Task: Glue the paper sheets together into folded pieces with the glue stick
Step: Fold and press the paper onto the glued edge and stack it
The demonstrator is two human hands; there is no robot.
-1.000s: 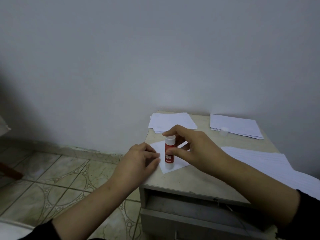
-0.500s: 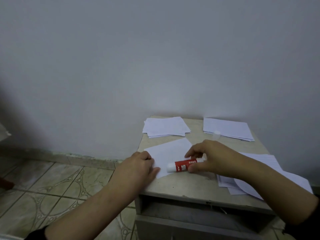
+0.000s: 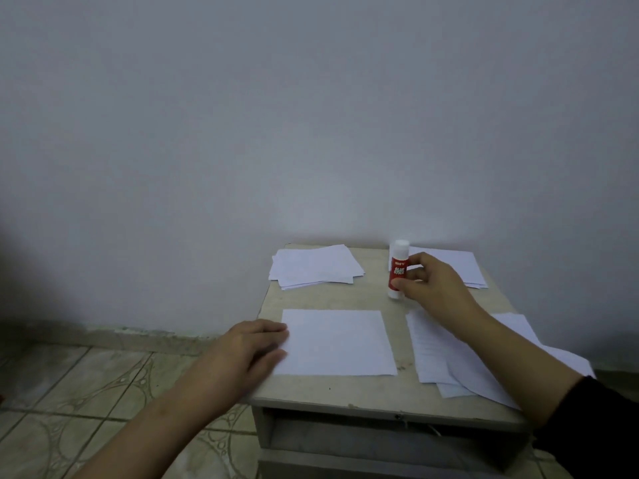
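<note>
A single white paper sheet (image 3: pixel 337 342) lies flat on the front of the small beige table (image 3: pixel 363 297). My left hand (image 3: pixel 254 350) rests with straight fingers on the sheet's left edge. My right hand (image 3: pixel 434 286) holds the red and white glue stick (image 3: pixel 397 269) upright, with its cap on, at the back of the table. The stick's base sits at or just above the tabletop.
A pile of white sheets (image 3: pixel 314 266) lies at the back left, another pile (image 3: pixel 456 266) at the back right behind my right hand. Several overlapping sheets (image 3: pixel 446 354) spread under my right forearm. An open drawer slot (image 3: pixel 380 432) sits below the tabletop. Tiled floor (image 3: pixel 86 392) lies to the left.
My right hand carried the glue stick from the sheet to the back of the table and stood it upright, capped. The sheet now lies squarer under my left hand.
</note>
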